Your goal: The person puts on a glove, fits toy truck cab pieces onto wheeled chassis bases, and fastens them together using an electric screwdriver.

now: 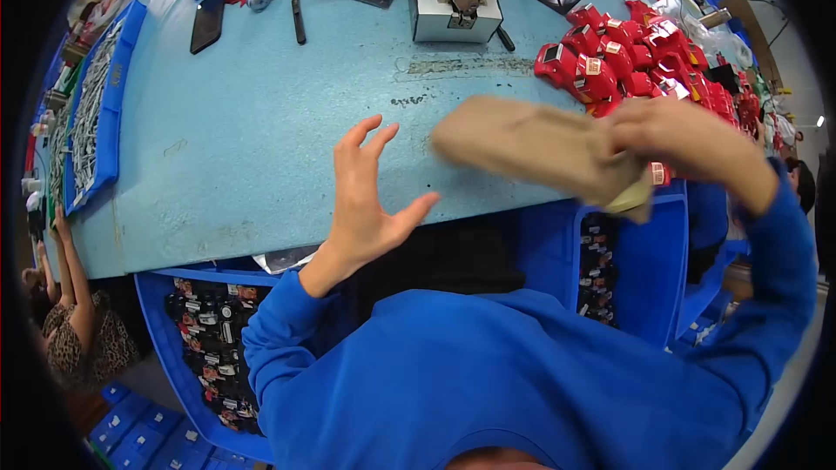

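One brown bundle (522, 144), blurred, hangs over the surface (261, 139) near its front edge, its right end clasped by the right grip (649, 130). The step in hand looks like carrying it; the next move seems to call for steadying its free end. That end points toward the left grip (359, 200), which is empty, fingers spread, near but not touching. Red parts (595, 78) lie just beyond the bundle.
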`<action>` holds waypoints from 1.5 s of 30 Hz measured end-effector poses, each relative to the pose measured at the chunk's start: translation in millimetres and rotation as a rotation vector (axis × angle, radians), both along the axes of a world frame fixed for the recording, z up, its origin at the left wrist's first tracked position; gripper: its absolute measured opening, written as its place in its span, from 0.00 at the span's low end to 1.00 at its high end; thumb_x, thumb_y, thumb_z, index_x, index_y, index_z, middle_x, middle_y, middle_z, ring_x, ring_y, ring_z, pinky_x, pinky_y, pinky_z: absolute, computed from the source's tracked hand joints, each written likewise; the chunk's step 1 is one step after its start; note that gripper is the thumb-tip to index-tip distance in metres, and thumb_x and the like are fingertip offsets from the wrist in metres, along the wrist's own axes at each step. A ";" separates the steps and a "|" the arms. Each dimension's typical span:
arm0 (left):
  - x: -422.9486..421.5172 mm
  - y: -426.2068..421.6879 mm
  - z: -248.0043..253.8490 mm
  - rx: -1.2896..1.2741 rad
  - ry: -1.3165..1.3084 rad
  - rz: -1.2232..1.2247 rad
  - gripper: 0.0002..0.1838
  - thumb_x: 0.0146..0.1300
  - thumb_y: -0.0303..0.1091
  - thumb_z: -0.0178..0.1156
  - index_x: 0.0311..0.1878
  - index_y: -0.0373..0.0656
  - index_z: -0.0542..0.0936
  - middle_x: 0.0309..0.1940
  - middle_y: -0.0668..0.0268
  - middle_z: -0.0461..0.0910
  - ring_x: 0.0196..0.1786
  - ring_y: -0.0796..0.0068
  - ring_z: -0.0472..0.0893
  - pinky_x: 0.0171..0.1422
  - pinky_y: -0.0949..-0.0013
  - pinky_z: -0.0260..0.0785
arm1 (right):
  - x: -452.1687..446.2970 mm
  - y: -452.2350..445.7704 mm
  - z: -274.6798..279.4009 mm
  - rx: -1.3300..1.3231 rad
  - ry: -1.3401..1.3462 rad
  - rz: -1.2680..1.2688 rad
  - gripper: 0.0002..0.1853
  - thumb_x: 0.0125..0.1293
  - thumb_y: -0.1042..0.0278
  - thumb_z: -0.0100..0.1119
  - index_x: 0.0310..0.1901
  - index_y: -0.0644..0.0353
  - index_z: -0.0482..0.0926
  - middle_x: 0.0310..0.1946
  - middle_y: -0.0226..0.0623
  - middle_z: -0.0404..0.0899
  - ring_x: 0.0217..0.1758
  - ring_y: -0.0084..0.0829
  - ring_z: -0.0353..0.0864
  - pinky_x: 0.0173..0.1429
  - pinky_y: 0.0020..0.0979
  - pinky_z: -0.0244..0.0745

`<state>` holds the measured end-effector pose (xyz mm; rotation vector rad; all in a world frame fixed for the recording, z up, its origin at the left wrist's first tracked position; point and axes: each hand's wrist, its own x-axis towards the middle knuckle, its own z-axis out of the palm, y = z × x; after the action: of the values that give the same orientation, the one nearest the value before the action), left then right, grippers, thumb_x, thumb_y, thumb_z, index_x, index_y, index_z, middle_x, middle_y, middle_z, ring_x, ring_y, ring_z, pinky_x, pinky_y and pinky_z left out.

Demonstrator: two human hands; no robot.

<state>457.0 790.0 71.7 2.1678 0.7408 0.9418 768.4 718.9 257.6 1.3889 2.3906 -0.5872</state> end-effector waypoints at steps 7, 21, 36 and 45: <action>4.6 -8.4 -29.8 0.163 0.426 -0.147 0.54 0.38 0.51 0.73 0.68 0.38 0.59 0.68 0.41 0.50 0.70 0.39 0.51 0.71 0.46 0.47 | -6.1 -4.9 -164.3 0.512 0.051 0.503 0.03 0.50 0.71 0.54 0.27 0.58 0.75 0.33 0.33 0.75 0.43 0.33 0.78 0.48 0.30 0.75; 7.2 -14.0 -40.7 0.236 0.486 0.070 0.38 0.53 0.39 0.67 0.66 0.39 0.63 0.68 0.49 0.55 0.70 0.52 0.54 0.72 0.54 0.44 | 159.0 -325.3 -306.2 1.498 0.243 -1.766 0.07 0.60 0.73 0.59 0.39 0.63 0.79 0.32 0.39 0.82 0.35 0.27 0.80 0.41 0.29 0.75; 71.6 -41.1 -3.9 0.204 0.310 0.117 0.18 0.51 0.25 0.64 0.47 0.41 0.76 0.57 0.53 0.68 0.61 0.53 0.66 0.65 0.57 0.58 | 206.9 -388.8 -600.9 0.342 0.298 -2.678 0.34 0.47 0.43 0.65 0.44 0.70 0.79 0.45 0.49 0.80 0.48 0.39 0.80 0.51 0.40 0.75; 71.8 -45.6 -13.6 0.280 0.294 -0.066 0.29 0.42 0.29 0.71 0.51 0.42 0.73 0.59 0.50 0.63 0.61 0.45 0.62 0.64 0.52 0.59 | 182.8 -427.8 -562.8 0.603 1.175 -2.811 0.24 0.40 0.46 0.76 0.31 0.55 0.78 0.29 0.31 0.75 0.30 0.23 0.72 0.28 0.25 0.68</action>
<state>528.7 744.4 58.1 2.5977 0.7010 0.7362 951.2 291.1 -305.2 -1.6681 0.7553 0.3884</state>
